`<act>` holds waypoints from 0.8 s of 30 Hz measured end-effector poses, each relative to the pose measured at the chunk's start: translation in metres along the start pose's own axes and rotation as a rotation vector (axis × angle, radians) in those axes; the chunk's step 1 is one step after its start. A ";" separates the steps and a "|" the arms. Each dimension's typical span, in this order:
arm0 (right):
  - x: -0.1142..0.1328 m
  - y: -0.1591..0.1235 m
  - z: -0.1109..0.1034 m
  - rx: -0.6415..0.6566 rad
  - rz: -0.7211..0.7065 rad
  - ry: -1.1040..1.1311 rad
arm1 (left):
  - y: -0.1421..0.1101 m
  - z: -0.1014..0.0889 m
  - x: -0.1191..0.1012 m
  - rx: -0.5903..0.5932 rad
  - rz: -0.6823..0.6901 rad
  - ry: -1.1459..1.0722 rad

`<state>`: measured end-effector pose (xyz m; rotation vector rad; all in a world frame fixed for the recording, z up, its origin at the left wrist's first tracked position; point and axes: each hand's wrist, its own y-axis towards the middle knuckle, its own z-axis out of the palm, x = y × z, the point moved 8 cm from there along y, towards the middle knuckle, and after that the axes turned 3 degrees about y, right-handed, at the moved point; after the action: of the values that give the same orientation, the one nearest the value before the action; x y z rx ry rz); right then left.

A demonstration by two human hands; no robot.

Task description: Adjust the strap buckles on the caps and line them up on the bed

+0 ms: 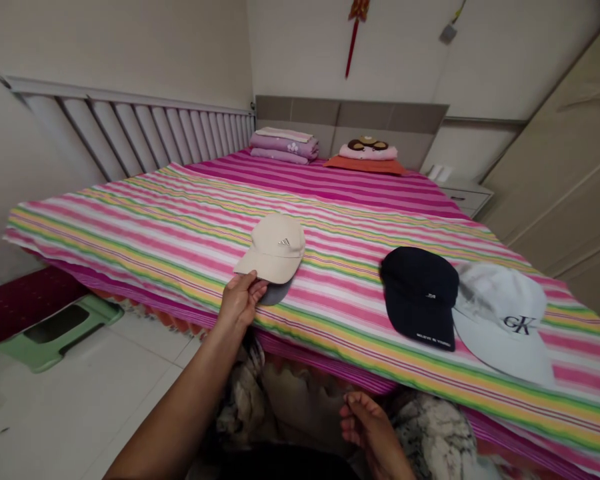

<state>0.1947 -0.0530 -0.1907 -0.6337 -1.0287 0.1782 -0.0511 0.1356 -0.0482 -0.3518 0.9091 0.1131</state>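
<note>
My left hand pinches the brim of a beige baseball cap, its thumb on top and fingers below. The cap carries a small metal logo and is held just over the striped bedspread; a grey patch, perhaps shadow or another brim, shows beneath it. My right hand hangs low before the bed's edge with fingers curled; whether anything is in them I cannot make out. To the right on the bed lie a black cap and, partly overlapped by it, a white cap lettered "GK".
Folded purple bedding and a pink and orange stack lie by the headboard. A slatted rail borders the left side. A green stool stands on the tiled floor. A white nightstand is at the far right.
</note>
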 end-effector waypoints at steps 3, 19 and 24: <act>-0.002 0.001 -0.001 -0.017 0.004 -0.006 | 0.003 0.013 -0.008 0.067 0.046 -0.078; 0.130 -0.016 0.034 0.158 -0.468 0.114 | -0.104 0.014 0.138 0.565 -0.478 0.060; 0.158 -0.030 0.038 0.159 -0.539 0.300 | -0.129 -0.004 0.174 0.690 -0.625 0.146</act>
<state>0.2409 0.0052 -0.0428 -0.2134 -0.8501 -0.2979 0.0846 0.0040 -0.1552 0.0160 0.8878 -0.7947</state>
